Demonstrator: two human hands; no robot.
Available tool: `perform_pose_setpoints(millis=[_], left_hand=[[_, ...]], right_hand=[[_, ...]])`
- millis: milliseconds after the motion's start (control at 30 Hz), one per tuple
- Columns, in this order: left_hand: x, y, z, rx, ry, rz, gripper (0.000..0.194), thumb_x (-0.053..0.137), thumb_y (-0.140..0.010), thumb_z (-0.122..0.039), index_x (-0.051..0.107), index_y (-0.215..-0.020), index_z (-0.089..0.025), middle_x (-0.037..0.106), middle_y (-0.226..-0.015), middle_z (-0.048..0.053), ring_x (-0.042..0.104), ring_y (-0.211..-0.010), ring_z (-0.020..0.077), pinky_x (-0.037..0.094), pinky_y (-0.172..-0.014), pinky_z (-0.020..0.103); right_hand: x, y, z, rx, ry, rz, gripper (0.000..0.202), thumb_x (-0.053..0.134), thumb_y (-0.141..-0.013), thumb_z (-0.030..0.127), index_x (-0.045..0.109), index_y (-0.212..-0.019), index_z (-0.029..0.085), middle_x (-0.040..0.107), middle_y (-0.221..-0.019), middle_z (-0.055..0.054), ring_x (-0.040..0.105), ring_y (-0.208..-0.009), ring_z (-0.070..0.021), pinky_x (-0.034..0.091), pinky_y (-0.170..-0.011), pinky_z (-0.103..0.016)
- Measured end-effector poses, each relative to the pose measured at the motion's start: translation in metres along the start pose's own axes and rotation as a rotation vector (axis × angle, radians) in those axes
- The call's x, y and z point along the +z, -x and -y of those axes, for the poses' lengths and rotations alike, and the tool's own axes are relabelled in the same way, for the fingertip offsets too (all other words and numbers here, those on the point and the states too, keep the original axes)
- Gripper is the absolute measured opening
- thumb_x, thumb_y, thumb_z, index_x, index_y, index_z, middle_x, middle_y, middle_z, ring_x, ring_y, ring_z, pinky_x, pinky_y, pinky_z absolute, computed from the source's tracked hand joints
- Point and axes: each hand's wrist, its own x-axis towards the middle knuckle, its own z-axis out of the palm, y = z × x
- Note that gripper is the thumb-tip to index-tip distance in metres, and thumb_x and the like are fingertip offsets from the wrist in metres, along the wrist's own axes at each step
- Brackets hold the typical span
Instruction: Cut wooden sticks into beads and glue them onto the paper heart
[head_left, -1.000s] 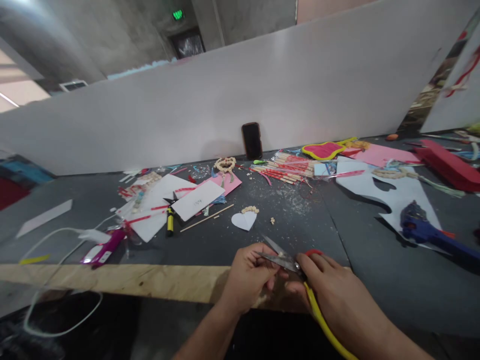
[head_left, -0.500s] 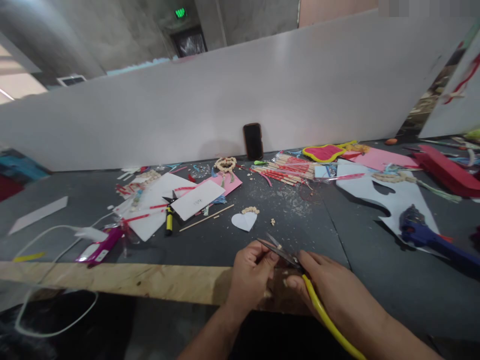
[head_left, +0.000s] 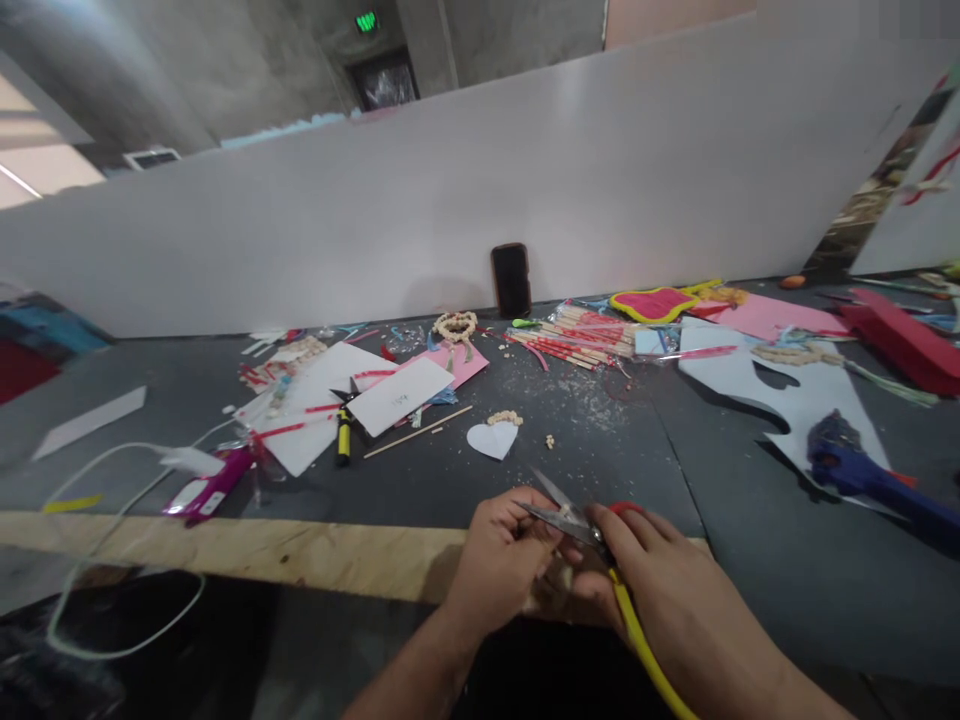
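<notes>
My right hand (head_left: 660, 560) grips scissors (head_left: 574, 522) with a yellow and red handle, their blades parted and pointing left over my left hand. My left hand (head_left: 501, 555) is closed at the table's front edge, its fingertips pinching something small and pale between the blades, too blurred to name. Beyond the hands lies a white paper heart (head_left: 492, 440), with an arc of small beige pieces (head_left: 505, 418) along its upper right edge. A few more beige bits (head_left: 550, 441) lie to the right of it.
Pliers (head_left: 343, 435), a thin stick (head_left: 418, 432) and a white card (head_left: 401, 397) lie left of the heart. Red-and-beige sticks (head_left: 577, 335) and a phone (head_left: 511, 280) stand or lie behind. A blue glue gun (head_left: 862, 475) rests at right, a purple item (head_left: 210, 487) at left.
The scissor blades have opened wider, and the red part of the handle now shows by my right hand. The view has shifted slightly.
</notes>
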Motion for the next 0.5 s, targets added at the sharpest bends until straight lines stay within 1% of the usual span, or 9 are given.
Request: perform_pose_setpoints(millis=[67,133,267,433,500], left_hand=[[0.0,0.0,0.001,0.029,-0.027,-0.022,0.018,0.061,-0.073,-0.029,0.058,-0.065,-0.013,0.06,-0.055,0.002,0.042,-0.042,0.0065,0.032,-0.043,0.018],[0.001,0.0,0.004,0.036,-0.056,-0.05,0.02,0.06,-0.074,-0.031,0.06,-0.067,-0.013,0.06,-0.057,0.002,0.047,-0.046,0.0081,0.034,-0.045,0.018],[0.003,-0.001,0.009,0.06,-0.064,-0.103,0.019,0.058,-0.076,-0.031,0.061,-0.07,-0.013,0.059,-0.06,0.002,0.053,-0.053,0.0107,0.038,-0.049,0.019],[0.005,-0.005,0.016,0.109,-0.046,-0.112,0.017,0.055,-0.079,-0.029,0.06,-0.072,-0.014,0.058,-0.06,-0.001,0.05,-0.051,0.0087,0.037,-0.049,0.018],[0.006,-0.006,0.017,0.13,-0.052,-0.125,0.018,0.055,-0.079,-0.029,0.059,-0.07,-0.014,0.057,-0.059,-0.001,0.049,-0.052,0.0089,0.036,-0.05,0.018]], right_hand=[[0.003,0.0,-0.002,0.008,-0.004,0.046,0.028,0.042,-0.086,0.041,0.051,-0.103,0.021,0.063,-0.088,-0.008,0.06,-0.081,-0.0222,0.045,-0.063,-0.032],[0.003,-0.002,-0.003,0.026,-0.023,0.111,0.023,0.038,-0.087,0.04,0.051,-0.094,0.022,0.063,-0.082,-0.005,0.061,-0.074,-0.0213,0.044,-0.06,-0.031],[-0.001,-0.008,-0.005,0.043,-0.056,0.217,0.026,0.034,-0.088,0.042,0.05,-0.085,0.022,0.064,-0.078,-0.005,0.062,-0.07,-0.0219,0.042,-0.058,-0.031],[-0.009,-0.013,-0.004,0.079,-0.092,0.284,0.027,0.031,-0.088,0.042,0.049,-0.085,0.022,0.065,-0.074,-0.006,0.063,-0.069,-0.0229,0.04,-0.056,-0.03],[-0.013,-0.016,-0.002,0.129,-0.127,0.336,0.03,0.029,-0.089,0.044,0.05,-0.085,0.022,0.065,-0.07,-0.005,0.062,-0.062,-0.0208,0.038,-0.051,-0.027]])
